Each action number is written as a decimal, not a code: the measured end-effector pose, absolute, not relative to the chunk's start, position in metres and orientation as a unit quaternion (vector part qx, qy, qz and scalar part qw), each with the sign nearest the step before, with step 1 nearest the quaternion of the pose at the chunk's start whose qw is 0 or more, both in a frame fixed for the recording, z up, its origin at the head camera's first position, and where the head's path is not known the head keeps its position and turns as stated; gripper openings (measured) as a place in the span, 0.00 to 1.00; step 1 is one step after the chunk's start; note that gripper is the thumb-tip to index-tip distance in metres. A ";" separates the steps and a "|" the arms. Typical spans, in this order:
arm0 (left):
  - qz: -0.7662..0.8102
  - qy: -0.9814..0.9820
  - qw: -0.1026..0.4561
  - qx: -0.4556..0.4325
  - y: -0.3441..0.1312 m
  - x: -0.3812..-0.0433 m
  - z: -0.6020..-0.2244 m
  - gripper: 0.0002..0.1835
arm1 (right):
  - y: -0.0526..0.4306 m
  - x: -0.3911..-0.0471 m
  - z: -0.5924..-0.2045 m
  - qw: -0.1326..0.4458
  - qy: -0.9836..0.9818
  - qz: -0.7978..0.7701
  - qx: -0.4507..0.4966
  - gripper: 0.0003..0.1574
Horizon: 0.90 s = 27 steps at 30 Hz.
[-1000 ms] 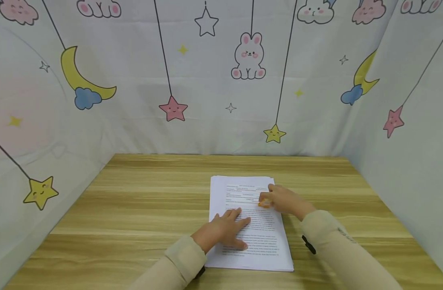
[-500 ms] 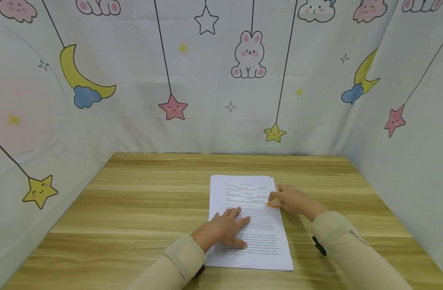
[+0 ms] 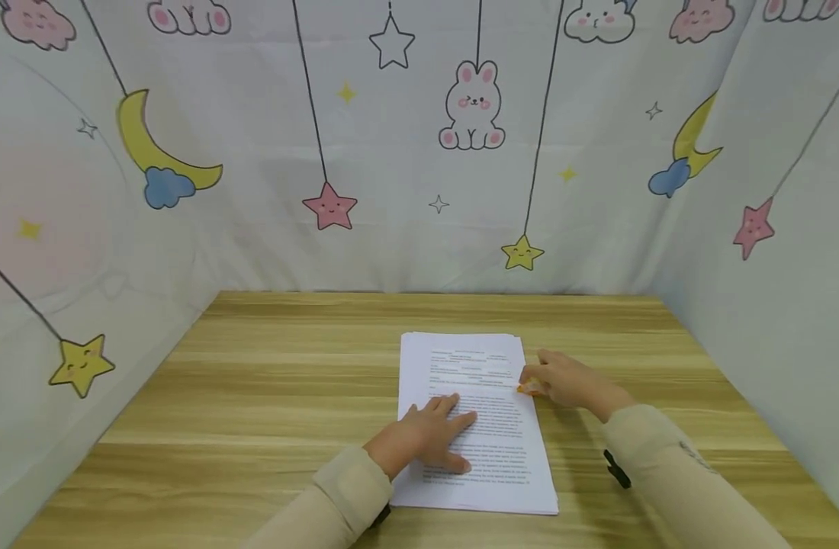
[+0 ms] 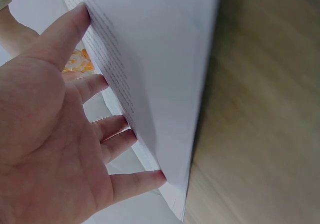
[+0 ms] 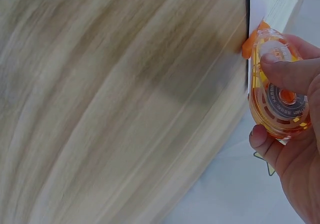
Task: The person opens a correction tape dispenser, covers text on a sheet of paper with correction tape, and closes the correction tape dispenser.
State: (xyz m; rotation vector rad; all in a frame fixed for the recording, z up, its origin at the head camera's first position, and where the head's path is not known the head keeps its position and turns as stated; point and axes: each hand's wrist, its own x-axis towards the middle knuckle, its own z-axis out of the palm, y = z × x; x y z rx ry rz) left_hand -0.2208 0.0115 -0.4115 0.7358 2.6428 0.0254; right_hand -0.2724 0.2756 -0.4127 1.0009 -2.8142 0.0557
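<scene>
A stack of printed paper lies on the wooden table, its top sheet covered in lines of text with white gaps among the upper lines. My left hand rests on the sheet with spread fingers; in the left wrist view the fingertips press on the page. My right hand pinches a clear orange correction tape between thumb and fingers. The orange tip of the correction tape is at the right edge of the stack, level with the end of a text line in the head view.
The wooden table extends on both sides of the paper. A white cloth backdrop printed with stars, moons and rabbits hangs behind it and along both sides. Dark wrist straps show below both sleeves.
My right hand has moved rightward along the upper part of the sheet with the correction tape, reaching the paper's right edge. The left hand has stayed in place on the page.
</scene>
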 end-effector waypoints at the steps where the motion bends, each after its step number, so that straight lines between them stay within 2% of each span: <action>1: 0.009 0.944 0.197 0.264 0.012 -0.221 -0.412 0.43 | 0.277 -0.272 -0.413 0.079 -0.940 0.018 0.333 0.11; 12: 0.031 0.945 0.193 0.264 0.011 -0.219 -0.413 0.41 | 0.289 -0.266 -0.408 0.055 -0.956 0.108 0.268 0.21; 17: 0.036 0.945 0.186 0.265 0.009 -0.216 -0.413 0.40 | 0.291 -0.264 -0.402 0.066 -0.957 0.110 0.259 0.18; 22: 0.006 0.943 0.166 0.289 0.010 -0.209 -0.413 0.39 | 0.291 -0.260 -0.403 0.047 -0.961 0.114 0.247 0.18; 27: 0.002 0.925 0.183 0.333 0.010 -0.195 -0.411 0.45 | 0.285 -0.258 -0.405 0.030 -0.961 0.119 0.248 0.20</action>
